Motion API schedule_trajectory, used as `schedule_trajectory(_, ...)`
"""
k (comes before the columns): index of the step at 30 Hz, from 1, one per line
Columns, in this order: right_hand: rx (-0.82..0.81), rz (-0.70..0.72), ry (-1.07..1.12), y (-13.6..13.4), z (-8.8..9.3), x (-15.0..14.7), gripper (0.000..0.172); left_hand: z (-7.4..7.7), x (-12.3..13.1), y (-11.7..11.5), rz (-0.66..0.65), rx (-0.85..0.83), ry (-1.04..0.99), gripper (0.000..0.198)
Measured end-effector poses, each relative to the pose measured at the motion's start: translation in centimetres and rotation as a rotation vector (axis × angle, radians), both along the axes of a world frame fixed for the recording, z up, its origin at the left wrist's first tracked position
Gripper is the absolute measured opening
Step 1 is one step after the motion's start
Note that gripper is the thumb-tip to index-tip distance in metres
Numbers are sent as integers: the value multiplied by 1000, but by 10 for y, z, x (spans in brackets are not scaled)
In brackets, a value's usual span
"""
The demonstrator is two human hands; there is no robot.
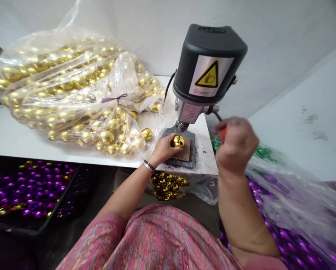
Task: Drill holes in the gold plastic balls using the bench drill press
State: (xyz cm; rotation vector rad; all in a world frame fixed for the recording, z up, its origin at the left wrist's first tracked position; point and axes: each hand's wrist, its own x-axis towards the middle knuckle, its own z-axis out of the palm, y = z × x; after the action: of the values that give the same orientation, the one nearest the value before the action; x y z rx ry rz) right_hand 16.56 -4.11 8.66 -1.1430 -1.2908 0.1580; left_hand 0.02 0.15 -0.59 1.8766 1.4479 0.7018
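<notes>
My left hand [167,148] grips a shiny gold ball [178,141] between thumb and fingers. The ball rests on a brown board [185,149] upon the grey base [194,162] of a small bench drill press [210,67]. The drill's chuck [183,126] is right above the ball, its bit at the ball's top; whether it has entered I cannot tell. My right hand [236,144] is closed around the drill press's lever handle [223,133], whose orange-red grip shows between the fingers. Dark shavings lie around the base.
A clear plastic bag [72,93] of gold balls, tied with a purple strip, covers the table's left side. One loose gold ball [147,134] lies beside it. Below are a dark crate [48,225] of purple balls, a bag of gold pieces [169,185] and, at right, bagged purple balls [286,240].
</notes>
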Motion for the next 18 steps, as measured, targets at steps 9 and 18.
schedule_trajectory(9,-61,112,248,12,46,-1,49,26,-37,-48,-378,-160,50,65)
schedule_trajectory(18,-25,129,281,7,38,-3,47,31,-94,18,280,163,491,43)
